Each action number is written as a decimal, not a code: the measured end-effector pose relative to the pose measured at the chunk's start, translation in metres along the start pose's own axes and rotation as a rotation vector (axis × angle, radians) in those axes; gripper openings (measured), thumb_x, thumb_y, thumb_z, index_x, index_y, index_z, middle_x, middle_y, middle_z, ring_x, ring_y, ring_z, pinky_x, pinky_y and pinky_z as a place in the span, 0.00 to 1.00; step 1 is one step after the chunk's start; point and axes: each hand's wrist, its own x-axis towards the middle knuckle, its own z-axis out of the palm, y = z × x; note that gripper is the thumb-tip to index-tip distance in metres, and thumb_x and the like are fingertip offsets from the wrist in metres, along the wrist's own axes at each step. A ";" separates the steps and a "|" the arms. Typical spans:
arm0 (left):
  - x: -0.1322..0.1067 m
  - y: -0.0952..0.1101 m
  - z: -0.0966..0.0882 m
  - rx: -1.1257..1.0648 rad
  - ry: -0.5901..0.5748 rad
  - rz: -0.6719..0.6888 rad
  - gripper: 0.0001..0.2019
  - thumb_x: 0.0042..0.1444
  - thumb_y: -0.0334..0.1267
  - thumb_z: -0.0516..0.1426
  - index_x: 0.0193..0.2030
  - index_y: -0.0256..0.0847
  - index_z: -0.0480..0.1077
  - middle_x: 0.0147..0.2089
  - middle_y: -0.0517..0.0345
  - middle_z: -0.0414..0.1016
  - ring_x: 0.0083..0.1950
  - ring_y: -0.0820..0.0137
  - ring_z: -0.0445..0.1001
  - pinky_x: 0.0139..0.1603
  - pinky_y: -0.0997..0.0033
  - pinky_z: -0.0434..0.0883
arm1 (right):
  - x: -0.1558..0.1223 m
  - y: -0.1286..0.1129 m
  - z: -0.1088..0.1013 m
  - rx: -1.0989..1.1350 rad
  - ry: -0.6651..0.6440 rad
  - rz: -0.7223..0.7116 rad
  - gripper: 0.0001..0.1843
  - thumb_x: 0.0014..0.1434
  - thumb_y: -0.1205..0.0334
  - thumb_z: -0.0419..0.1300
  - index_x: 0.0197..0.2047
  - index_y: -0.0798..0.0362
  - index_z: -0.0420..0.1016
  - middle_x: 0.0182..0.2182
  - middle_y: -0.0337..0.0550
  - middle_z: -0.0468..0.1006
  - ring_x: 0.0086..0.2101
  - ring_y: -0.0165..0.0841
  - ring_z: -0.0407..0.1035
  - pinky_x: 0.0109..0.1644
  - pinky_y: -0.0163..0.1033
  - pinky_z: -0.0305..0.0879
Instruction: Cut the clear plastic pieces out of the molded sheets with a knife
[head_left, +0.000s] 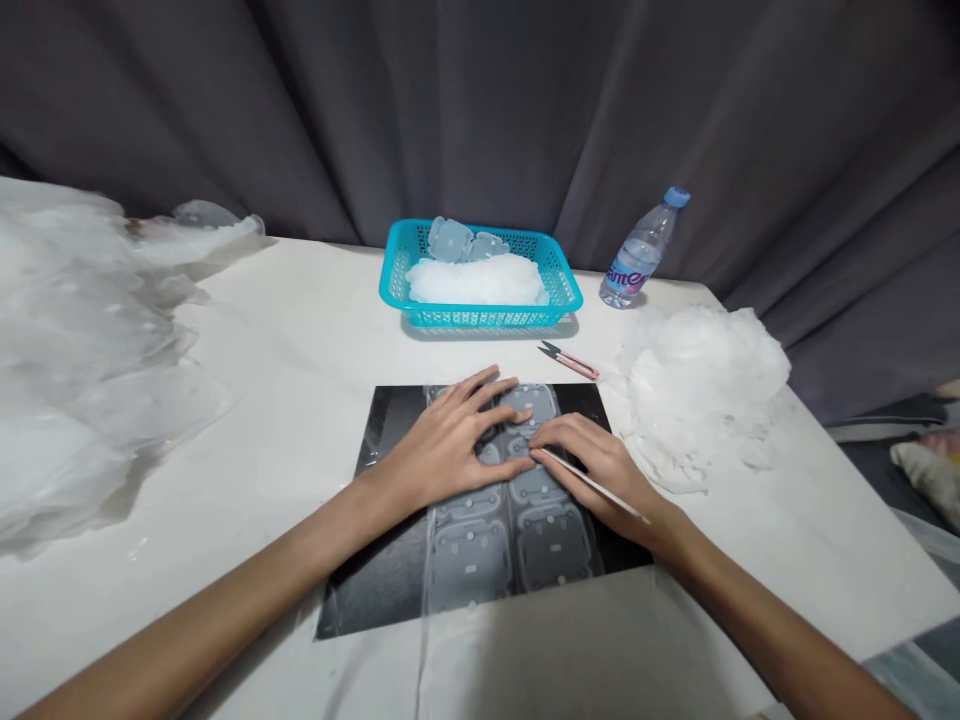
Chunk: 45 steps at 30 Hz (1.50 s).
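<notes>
A clear sheet [480, 550] lies under the spread left hand [450, 440] and the right hand [602, 462] pinching a stick [592, 484].

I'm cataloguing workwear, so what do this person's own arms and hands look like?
The bare left hand and bare right hand have slim fingers and no gloves; no rings can be made out. The slender left forearm and slender right forearm show no sleeve, watch or bracelet.

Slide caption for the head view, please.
Left hand spread on a clear patterned sheet over a black board; right hand holding a white stick.
</notes>
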 end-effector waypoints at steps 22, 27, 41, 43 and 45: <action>-0.001 0.006 0.002 0.057 0.005 -0.002 0.30 0.62 0.63 0.60 0.64 0.47 0.76 0.76 0.49 0.65 0.78 0.50 0.58 0.76 0.43 0.61 | 0.003 -0.005 -0.009 -0.121 -0.095 0.033 0.08 0.75 0.68 0.54 0.50 0.51 0.73 0.46 0.47 0.80 0.49 0.39 0.74 0.56 0.46 0.70; 0.000 0.006 0.001 0.040 -0.018 -0.011 0.31 0.62 0.64 0.60 0.64 0.46 0.76 0.76 0.49 0.63 0.78 0.49 0.58 0.76 0.41 0.59 | 0.000 0.004 -0.024 0.043 -0.095 0.075 0.07 0.74 0.65 0.57 0.50 0.49 0.75 0.48 0.44 0.81 0.49 0.36 0.76 0.56 0.43 0.72; 0.000 0.010 -0.002 0.014 -0.044 -0.043 0.31 0.62 0.63 0.61 0.64 0.45 0.75 0.77 0.49 0.63 0.78 0.49 0.58 0.77 0.43 0.58 | 0.003 0.016 -0.015 0.061 -0.102 -0.063 0.08 0.74 0.65 0.56 0.52 0.50 0.76 0.47 0.47 0.82 0.51 0.38 0.75 0.57 0.47 0.73; -0.001 0.010 -0.003 0.021 -0.050 -0.043 0.31 0.61 0.63 0.61 0.64 0.45 0.75 0.77 0.49 0.63 0.78 0.49 0.58 0.77 0.44 0.57 | 0.004 0.017 -0.015 0.051 -0.108 -0.087 0.08 0.74 0.66 0.57 0.52 0.50 0.76 0.47 0.47 0.82 0.50 0.38 0.75 0.57 0.46 0.73; -0.001 0.010 -0.003 0.031 -0.058 -0.045 0.31 0.61 0.63 0.61 0.64 0.44 0.75 0.77 0.49 0.63 0.78 0.50 0.58 0.77 0.44 0.58 | 0.005 0.018 -0.014 0.042 -0.109 -0.108 0.08 0.74 0.66 0.57 0.52 0.51 0.76 0.46 0.47 0.82 0.50 0.38 0.75 0.56 0.47 0.73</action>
